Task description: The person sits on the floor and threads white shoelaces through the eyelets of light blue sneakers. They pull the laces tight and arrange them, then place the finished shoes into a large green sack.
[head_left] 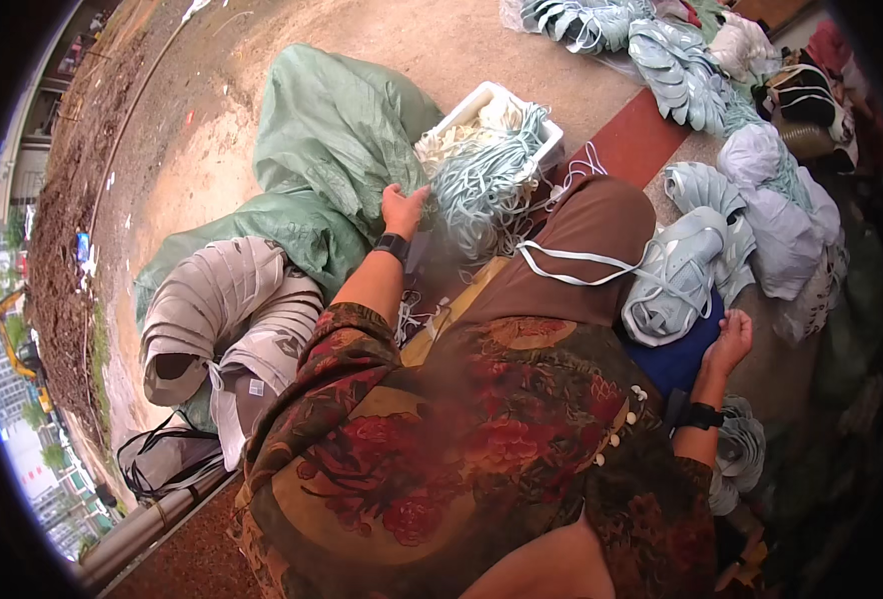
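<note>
My left hand [403, 209], with a black watch on the wrist, reaches forward to a tangled bundle of pale blue laces [481, 185] spilling from a white box [551, 130]; its fingers pinch strands at the bundle's left edge. A pale blue shoe [676, 275] lies on my lap on the brown cloth [581, 250]. A loose white lace [571, 260] runs from the shoe across my lap. My right hand [730, 340] rests just right of the shoe on a blue cloth [676, 364], fingers loosely curled and holding nothing.
A green sack [332, 140] lies behind my left hand, with stacked grey shoe uppers [217, 304] to its left. More pale blue shoes and uppers [681, 70] and white bags [771, 190] are piled at the right. The concrete ground [441, 45] lies beyond.
</note>
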### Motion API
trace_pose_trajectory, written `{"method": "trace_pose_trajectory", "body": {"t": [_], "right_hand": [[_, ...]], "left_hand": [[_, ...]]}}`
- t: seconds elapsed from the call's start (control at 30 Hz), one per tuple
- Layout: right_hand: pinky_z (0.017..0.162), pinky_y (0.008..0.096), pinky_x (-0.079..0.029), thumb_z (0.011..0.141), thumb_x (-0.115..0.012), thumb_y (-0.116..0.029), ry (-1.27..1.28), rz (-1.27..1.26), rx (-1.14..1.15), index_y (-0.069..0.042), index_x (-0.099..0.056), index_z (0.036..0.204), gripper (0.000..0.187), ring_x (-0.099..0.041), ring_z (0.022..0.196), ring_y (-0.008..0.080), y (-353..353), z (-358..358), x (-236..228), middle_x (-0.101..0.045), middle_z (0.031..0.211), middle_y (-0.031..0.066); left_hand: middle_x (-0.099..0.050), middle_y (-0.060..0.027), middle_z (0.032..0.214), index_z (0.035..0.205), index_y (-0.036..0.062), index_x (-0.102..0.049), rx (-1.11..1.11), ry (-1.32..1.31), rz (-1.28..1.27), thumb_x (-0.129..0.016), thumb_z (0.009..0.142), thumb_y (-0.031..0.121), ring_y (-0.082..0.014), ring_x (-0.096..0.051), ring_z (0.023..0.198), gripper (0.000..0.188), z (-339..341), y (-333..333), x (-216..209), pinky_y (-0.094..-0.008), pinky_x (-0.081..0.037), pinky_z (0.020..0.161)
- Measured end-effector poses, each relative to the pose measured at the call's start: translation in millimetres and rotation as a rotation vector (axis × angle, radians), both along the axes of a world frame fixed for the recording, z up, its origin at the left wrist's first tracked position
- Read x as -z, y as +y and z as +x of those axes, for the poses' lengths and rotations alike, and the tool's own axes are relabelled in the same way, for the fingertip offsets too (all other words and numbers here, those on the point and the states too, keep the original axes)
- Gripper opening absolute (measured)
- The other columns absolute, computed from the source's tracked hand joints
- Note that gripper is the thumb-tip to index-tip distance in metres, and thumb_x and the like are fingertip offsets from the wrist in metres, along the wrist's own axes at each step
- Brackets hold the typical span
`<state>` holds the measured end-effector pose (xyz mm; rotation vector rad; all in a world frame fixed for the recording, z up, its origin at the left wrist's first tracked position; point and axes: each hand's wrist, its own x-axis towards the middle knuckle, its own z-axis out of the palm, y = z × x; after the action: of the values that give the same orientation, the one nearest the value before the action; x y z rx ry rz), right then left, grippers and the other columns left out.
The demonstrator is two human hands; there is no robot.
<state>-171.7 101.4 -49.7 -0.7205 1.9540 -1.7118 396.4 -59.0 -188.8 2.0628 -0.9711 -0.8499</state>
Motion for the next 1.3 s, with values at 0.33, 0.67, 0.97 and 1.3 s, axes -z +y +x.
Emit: {"method": "trace_pose_trajectory", "body": {"t": [0.33, 0.67, 0.97, 1.3], "right_hand": [[0.067, 0.0208, -0.039, 0.085, -0.054, -0.004, 0.221, 0.227, -0.138, -0.002, -0.057, 0.083, 0.004, -0.048, 0.072, 0.0067, 8.8, 10.9, -6.5, -0.057, 0.079, 0.0002], [0.068, 0.0242, -0.041, 0.082, -0.055, -0.004, 0.644, 0.535, -0.266, 0.001, -0.055, 0.079, 0.007, -0.046, 0.069, 0.0102, 2.3, 34.3, -17.2, -0.052, 0.073, 0.0006], [0.064, 0.0262, -0.041, 0.083, -0.051, -0.004, 0.729, 0.62, -0.293, 0.002, -0.052, 0.078, 0.008, -0.046, 0.066, 0.0126, -9.1, 35.8, -16.5, -0.05, 0.069, 0.0036], [0.065, 0.0295, -0.042, 0.085, -0.048, -0.005, 0.75, 0.622, -0.351, 0.003, -0.053, 0.082, 0.009, -0.048, 0.067, 0.0172, -18.3, 33.5, -15.1, -0.053, 0.071, 0.0083]], "left_hand": [[-0.054, -0.0168, 0.103, 0.105, 0.002, -0.05, 0.663, -0.354, -0.035, -0.076, 0.067, 0.022, -0.0336, -0.052, 0.098, 0.051, -63.1, -4.1, 10.6, -0.0388, -0.044, 0.085], [-0.035, -0.0164, 0.135, 0.124, 0.0045, -0.04, 1.092, -0.621, 0.187, -0.059, 0.068, 0.001, -0.0308, -0.029, 0.13, 0.059, -30.7, -20.6, 64.4, -0.0371, -0.033, 0.103], [-0.063, -0.0121, 0.102, 0.096, 0.0089, -0.064, 1.301, -0.875, -0.124, -0.053, 0.073, 0.011, -0.0247, -0.059, 0.096, 0.026, -58.2, -36.3, 89.5, -0.0413, -0.039, 0.087], [-0.066, -0.012, 0.082, 0.082, 0.0087, -0.068, 1.739, -0.506, 0.792, -0.064, 0.068, 0.018, -0.0279, -0.064, 0.08, 0.017, -11.1, 89.8, 36.3, -0.0409, -0.05, 0.071]]}}
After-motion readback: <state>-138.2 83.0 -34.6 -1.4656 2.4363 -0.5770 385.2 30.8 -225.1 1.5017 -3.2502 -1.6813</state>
